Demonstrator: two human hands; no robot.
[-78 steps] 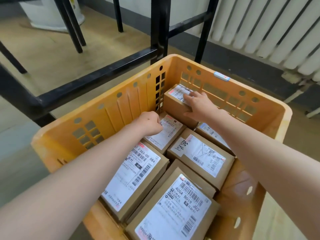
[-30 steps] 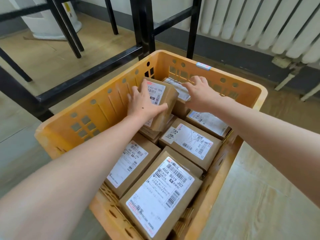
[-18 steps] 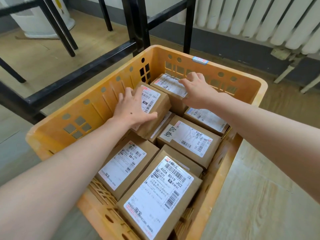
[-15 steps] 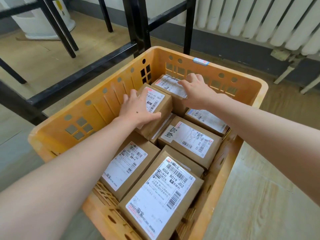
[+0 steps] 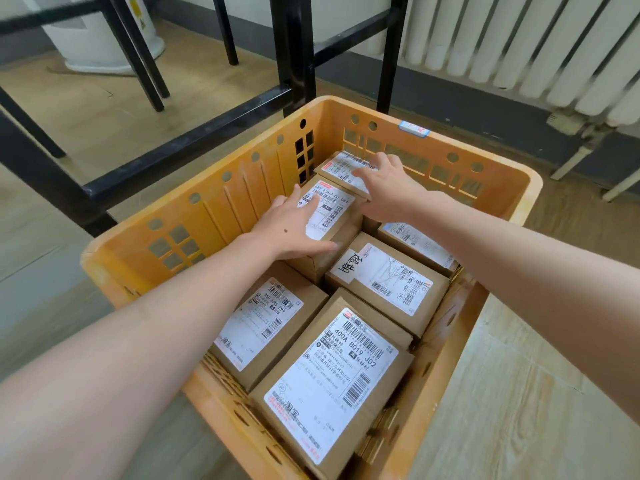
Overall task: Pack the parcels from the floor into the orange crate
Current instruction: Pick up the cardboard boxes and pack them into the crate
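Inside the orange perforated plastic crate (image 5: pixel 214 209), the left hand (image 5: pixel 294 226) lies flat, fingers straight, on a brown cardboard parcel with a white shipping label (image 5: pixel 334 216) at far left. The right hand (image 5: pixel 388 188), its fingers also extended, presses on the farthest labelled carton (image 5: pixel 341 166) and hides most of it. Whatever lies beneath either box is unseen. The crate's near corner is cut off.
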